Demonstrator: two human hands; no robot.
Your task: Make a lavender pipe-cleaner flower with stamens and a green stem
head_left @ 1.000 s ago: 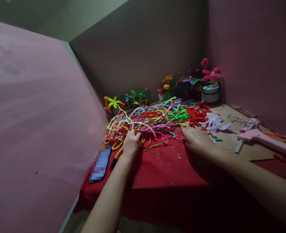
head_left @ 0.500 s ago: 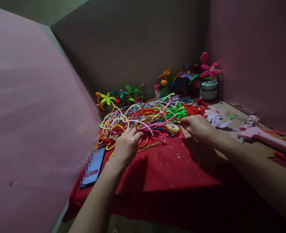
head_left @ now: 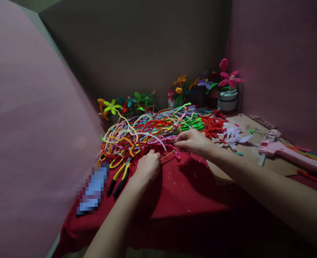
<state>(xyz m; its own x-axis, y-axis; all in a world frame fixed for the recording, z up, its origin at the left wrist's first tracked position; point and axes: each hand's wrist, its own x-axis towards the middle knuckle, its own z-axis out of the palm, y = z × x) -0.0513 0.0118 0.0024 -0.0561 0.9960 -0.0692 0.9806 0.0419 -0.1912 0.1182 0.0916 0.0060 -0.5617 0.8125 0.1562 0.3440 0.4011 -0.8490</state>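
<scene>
A pile of coloured pipe cleaners (head_left: 147, 125) spreads over the back of the red cloth (head_left: 174, 186). My left hand (head_left: 150, 165) is closed at the front edge of the pile; what its fingers hold, if anything, is hidden. To its right my right hand (head_left: 192, 141) is closed in a pinch above pink pipe cleaners (head_left: 176, 153), and nothing can be made out clearly between its fingertips. Thin sticks (head_left: 168, 157) lie between the two hands. Yellow and black pliers (head_left: 121, 175) rest left of my left hand.
A phone (head_left: 94, 188) lies at the left edge. On the right, a board (head_left: 252, 139) bears a pink glue gun (head_left: 284, 152) and white pieces (head_left: 233, 135). Pipe-cleaner flowers (head_left: 230, 79) stand along the back, close to the walls.
My right hand has moved left, towards my left hand, away from the board. My left hand has shifted slightly right and down, and the pliers show more fully. The view has shifted a little.
</scene>
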